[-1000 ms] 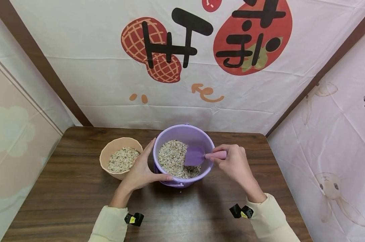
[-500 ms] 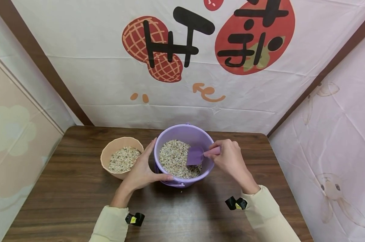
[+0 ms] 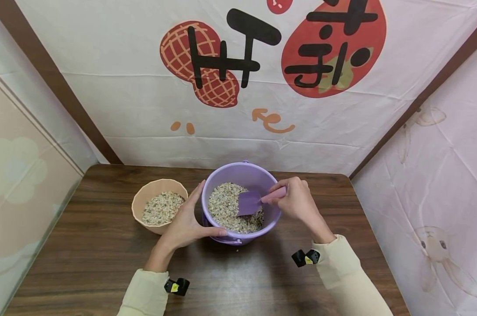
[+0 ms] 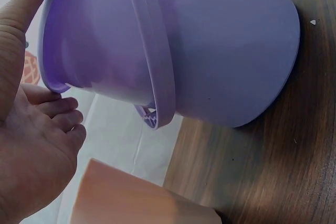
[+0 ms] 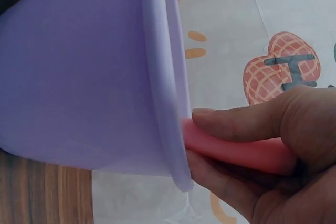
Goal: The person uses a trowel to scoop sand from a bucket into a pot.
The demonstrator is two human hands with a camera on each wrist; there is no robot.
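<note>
While the left hand (image 3: 185, 224) cups the purple bucket (image 3: 242, 175), the right hand (image 3: 298, 202) grips the scoop (image 3: 249, 202) over its grain (image 3: 224, 206).

Purple bucket (image 3: 241, 175) stands upright on the desk (image 3: 84, 245), holding mixed grain (image 3: 224, 206); purple scoop (image 3: 249, 202) with pink handle dips into it, blade tilted.

Both arms are covered by pale cream long sleeves (image 3: 141, 294) of soft knit, ending at the wrists well behind the fingers. A small black clip with a yellow mark (image 3: 175, 286) is worn at the left cuff, and a like one (image 3: 305, 257) at the right cuff. The left hand (image 3: 183, 224) and right hand (image 3: 298, 202) are left bare, without rings or gloves.
</note>
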